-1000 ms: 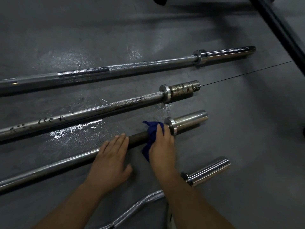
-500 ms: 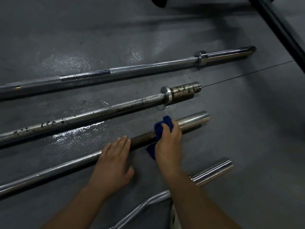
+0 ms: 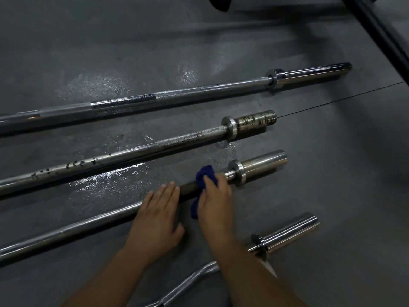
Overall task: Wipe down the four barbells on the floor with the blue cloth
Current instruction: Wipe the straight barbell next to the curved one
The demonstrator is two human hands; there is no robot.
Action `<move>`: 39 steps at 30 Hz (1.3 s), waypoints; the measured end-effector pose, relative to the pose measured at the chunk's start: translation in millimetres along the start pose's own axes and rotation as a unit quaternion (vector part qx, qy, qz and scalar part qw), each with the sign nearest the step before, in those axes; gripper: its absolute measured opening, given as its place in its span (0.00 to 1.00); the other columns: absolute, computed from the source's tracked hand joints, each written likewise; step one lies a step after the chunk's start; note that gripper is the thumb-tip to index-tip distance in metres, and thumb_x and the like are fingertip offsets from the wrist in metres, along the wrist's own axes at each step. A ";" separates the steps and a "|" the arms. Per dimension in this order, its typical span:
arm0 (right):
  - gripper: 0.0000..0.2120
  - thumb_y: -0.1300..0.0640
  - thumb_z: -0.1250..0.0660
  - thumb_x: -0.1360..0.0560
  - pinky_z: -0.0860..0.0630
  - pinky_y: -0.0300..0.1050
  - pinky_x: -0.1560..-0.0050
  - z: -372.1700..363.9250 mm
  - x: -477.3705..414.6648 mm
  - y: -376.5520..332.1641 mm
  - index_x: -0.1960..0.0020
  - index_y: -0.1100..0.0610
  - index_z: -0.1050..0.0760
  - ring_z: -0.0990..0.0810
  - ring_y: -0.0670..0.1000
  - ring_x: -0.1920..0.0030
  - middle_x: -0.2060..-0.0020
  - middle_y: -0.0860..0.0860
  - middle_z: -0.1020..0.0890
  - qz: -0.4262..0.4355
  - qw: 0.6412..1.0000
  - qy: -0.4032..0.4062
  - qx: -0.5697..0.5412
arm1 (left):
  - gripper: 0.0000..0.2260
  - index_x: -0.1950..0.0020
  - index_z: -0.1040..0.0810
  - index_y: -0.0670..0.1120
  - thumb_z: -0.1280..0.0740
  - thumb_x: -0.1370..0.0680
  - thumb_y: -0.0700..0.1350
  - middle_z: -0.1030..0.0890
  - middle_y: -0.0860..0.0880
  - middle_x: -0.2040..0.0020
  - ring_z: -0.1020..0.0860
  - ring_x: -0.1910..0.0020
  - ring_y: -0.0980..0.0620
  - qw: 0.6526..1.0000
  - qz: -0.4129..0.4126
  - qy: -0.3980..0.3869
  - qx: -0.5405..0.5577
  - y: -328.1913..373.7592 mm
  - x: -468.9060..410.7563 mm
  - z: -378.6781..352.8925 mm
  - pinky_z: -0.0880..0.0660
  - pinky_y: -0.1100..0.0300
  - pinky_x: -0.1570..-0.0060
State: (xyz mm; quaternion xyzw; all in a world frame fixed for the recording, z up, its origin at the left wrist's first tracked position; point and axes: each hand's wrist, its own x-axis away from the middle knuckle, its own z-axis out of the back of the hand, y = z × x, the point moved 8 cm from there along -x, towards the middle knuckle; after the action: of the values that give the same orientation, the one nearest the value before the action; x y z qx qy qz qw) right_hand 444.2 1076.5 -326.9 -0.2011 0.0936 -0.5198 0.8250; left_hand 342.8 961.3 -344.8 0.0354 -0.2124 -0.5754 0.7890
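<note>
Gripping the blue cloth (image 3: 204,176), the right hand (image 3: 215,203) curls it over the third barbell (image 3: 99,220), near the collar. The left hand (image 3: 158,220) presses flat on the same shaft, fingers straight. The far barbell (image 3: 177,95), spotted barbell (image 3: 132,151) and curved barbell (image 3: 292,232) lie alongside on the wet floor (image 3: 332,173).

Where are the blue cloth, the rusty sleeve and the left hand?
blue cloth (image 3: 203,173): head view, bunched top above the fingers.
rusty sleeve (image 3: 255,122): head view, middle of its length.
left hand (image 3: 156,219): head view, back of the hand.
</note>
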 end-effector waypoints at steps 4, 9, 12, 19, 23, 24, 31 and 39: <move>0.17 0.60 0.38 0.22 0.25 0.47 0.39 -16.5 3.3 -22.1 0.35 0.54 0.24 0.27 0.54 0.41 0.36 0.52 0.27 0.109 0.991 -0.076 -0.010 | 0.37 0.27 0.30 0.39 0.39 0.34 0.55 0.30 0.41 0.26 0.29 0.29 0.42 1.000 -0.001 0.009 -0.001 0.7 1.8 2.0 0.45 0.48 0.28; 0.16 0.61 0.38 0.22 0.27 0.50 0.36 11.3 -11.8 26.4 0.36 0.53 0.23 0.26 0.54 0.38 0.34 0.51 0.30 -0.053 0.997 0.004 -0.051 | 0.38 0.26 0.31 0.39 0.41 0.33 0.55 0.32 0.41 0.25 0.32 0.27 0.43 1.000 0.002 0.009 -0.006 -2.8 6.1 -2.1 0.44 0.48 0.27; 0.20 0.63 0.39 0.26 0.29 0.43 0.36 -5.2 -6.2 -24.6 0.36 0.50 0.25 0.23 0.51 0.41 0.38 0.51 0.24 0.050 0.980 -0.098 -0.162 | 0.38 0.27 0.30 0.38 0.40 0.34 0.55 0.30 0.40 0.27 0.30 0.29 0.41 1.000 0.001 0.012 0.001 -1.6 5.1 -0.5 0.43 0.48 0.28; 0.15 0.64 0.38 0.23 0.32 0.51 0.30 27.0 -25.2 4.4 0.38 0.53 0.25 0.34 0.55 0.31 0.29 0.53 0.34 -0.035 0.998 0.029 -0.053 | 0.38 0.26 0.31 0.39 0.41 0.33 0.55 0.31 0.40 0.26 0.31 0.28 0.42 1.000 0.009 0.005 -0.005 -8.5 7.7 0.5 0.45 0.50 0.27; 0.23 0.55 0.35 0.25 0.36 0.53 0.29 3.6 -11.7 7.0 0.30 0.53 0.30 0.41 0.58 0.27 0.25 0.53 0.38 -0.005 0.999 -0.006 0.044 | 0.38 0.26 0.31 0.39 0.39 0.34 0.55 0.31 0.41 0.26 0.32 0.27 0.43 1.000 0.019 0.015 -0.018 -11.1 11.9 3.2 0.45 0.48 0.27; 0.21 0.55 0.35 0.25 0.34 0.51 0.31 3.0 -10.3 5.3 0.32 0.53 0.28 0.40 0.58 0.29 0.26 0.52 0.37 -0.030 0.999 0.001 0.028 | 0.38 0.26 0.31 0.39 0.39 0.34 0.55 0.31 0.41 0.25 0.32 0.27 0.43 0.999 0.025 0.015 -0.017 -13.1 12.9 3.2 0.45 0.47 0.27; 0.16 0.58 0.30 0.31 0.23 0.55 0.47 -1.9 -5.4 -25.9 0.43 0.51 0.21 0.26 0.57 0.44 0.40 0.52 0.23 0.138 0.988 -0.022 0.067 | 0.38 0.26 0.31 0.39 0.42 0.34 0.54 0.31 0.41 0.25 0.31 0.27 0.42 0.999 0.038 0.022 -0.018 -24.1 26.9 3.2 0.44 0.47 0.28; 0.11 0.52 0.32 0.31 0.28 0.55 0.45 -12.5 10.4 -65.0 0.48 0.49 0.19 0.27 0.56 0.46 0.42 0.48 0.21 0.178 0.979 -0.007 0.096 | 0.38 0.25 0.33 0.39 0.42 0.33 0.54 0.33 0.41 0.24 0.34 0.26 0.42 0.997 0.071 0.020 -0.012 -44.9 43.0 0.0 0.45 0.46 0.27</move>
State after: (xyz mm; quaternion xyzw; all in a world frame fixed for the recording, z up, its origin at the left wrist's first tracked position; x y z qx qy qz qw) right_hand 391.0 1039.7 -309.7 -0.1048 0.0716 -0.3696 0.9205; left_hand 313.3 906.6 -345.7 0.0217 -0.1916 -0.5194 0.8325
